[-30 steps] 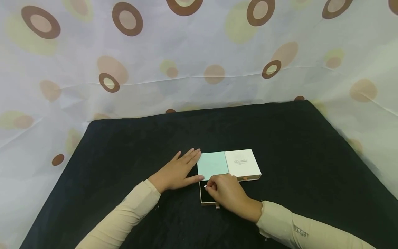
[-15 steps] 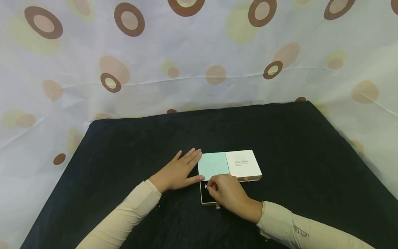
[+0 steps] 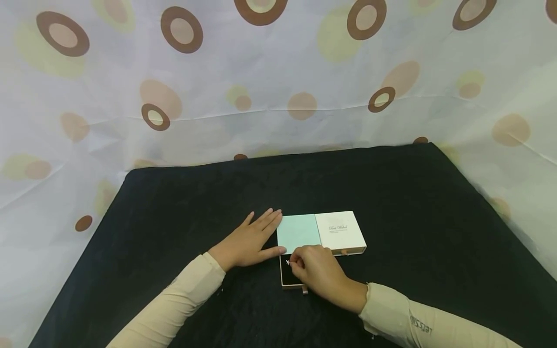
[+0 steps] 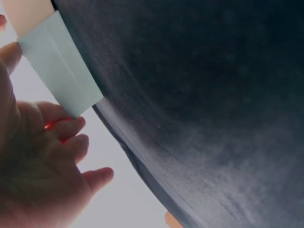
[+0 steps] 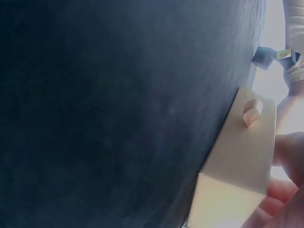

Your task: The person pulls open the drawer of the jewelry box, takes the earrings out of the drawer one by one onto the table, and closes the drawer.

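Note:
A flat gift box lies on the black cloth, with a teal top [image 3: 298,233] on its left half and a white, lettered top [image 3: 340,231] on its right. From under the teal half a drawer [image 3: 282,278] with a dark inside stands pulled out. My left hand [image 3: 250,241] has its fingers straight, thumb and forefinger touching the teal half's left corners; the left wrist view shows the same contact. Over the drawer, my right hand [image 3: 319,270] pinches a small silver star-like ornament [image 3: 287,262]. Its fingertips hide part of this piece, so its kind is unclear.
A ribbon tab [image 3: 304,290] sticks out of the drawer's front, and a second tab [image 3: 344,252] marks the white half's closed drawer. Black cloth [image 3: 196,193] covers the table. Behind it hangs a pale patterned curtain [image 3: 261,72].
Both hands and the box stay in place. The head view has shifted very slightly, and the silver ornament remains between the right hand's fingertips.

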Motion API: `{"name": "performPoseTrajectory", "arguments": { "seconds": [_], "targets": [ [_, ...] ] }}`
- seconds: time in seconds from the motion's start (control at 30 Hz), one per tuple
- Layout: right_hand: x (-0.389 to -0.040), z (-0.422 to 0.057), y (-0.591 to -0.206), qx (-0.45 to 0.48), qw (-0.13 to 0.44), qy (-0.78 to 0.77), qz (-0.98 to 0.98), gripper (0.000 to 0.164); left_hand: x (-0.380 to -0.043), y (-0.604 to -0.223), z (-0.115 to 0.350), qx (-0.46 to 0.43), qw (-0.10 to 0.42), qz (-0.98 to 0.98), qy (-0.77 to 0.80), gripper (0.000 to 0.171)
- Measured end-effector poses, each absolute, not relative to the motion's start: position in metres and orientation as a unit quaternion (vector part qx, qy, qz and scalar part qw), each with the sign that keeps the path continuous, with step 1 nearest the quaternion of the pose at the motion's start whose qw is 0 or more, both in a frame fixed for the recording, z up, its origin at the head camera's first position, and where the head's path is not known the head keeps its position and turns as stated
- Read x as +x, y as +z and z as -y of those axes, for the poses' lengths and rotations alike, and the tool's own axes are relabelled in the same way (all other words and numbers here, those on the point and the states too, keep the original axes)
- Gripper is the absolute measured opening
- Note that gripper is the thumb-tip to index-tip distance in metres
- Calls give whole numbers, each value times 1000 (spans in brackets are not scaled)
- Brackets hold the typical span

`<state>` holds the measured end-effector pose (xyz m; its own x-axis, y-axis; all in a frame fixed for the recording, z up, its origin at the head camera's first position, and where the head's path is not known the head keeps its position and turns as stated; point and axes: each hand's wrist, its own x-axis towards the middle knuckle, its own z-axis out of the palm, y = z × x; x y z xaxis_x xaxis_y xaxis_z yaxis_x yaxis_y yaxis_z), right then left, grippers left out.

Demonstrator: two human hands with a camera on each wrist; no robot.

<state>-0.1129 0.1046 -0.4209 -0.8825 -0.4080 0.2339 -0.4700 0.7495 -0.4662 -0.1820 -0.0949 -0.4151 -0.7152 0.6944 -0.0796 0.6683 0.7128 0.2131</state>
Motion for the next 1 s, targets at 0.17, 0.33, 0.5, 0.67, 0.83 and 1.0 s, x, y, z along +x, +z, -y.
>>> {"name": "performPoseTrajectory", "arguments": {
  "seconds": [0.17, 0.33, 0.5, 0.67, 0.83, 1.0],
  "targets": [
    [-113, -104, -422, 237, 64, 266, 932, 5, -182, -417, 96, 370, 71, -922, 84, 82],
    [-114, -104, -423, 237, 71, 275, 929, 7, -181, -417, 97, 371, 70, -922, 83, 82],
    [-113, -105, -423, 235, 70, 291, 925, 7, -182, -416, 97, 370, 73, -922, 87, 82],
    [-114, -106, -422, 235, 68, 301, 922, 7, -182, -416, 97, 371, 72, -922, 86, 83],
    [-114, -106, -422, 233, 66, 305, 921, 8, -183, -417, 98, 370, 72, -922, 86, 82],
    [-114, -106, -420, 236, 69, 310, 918, 9, -182, -416, 98, 369, 74, -923, 86, 82]
  ]
}}
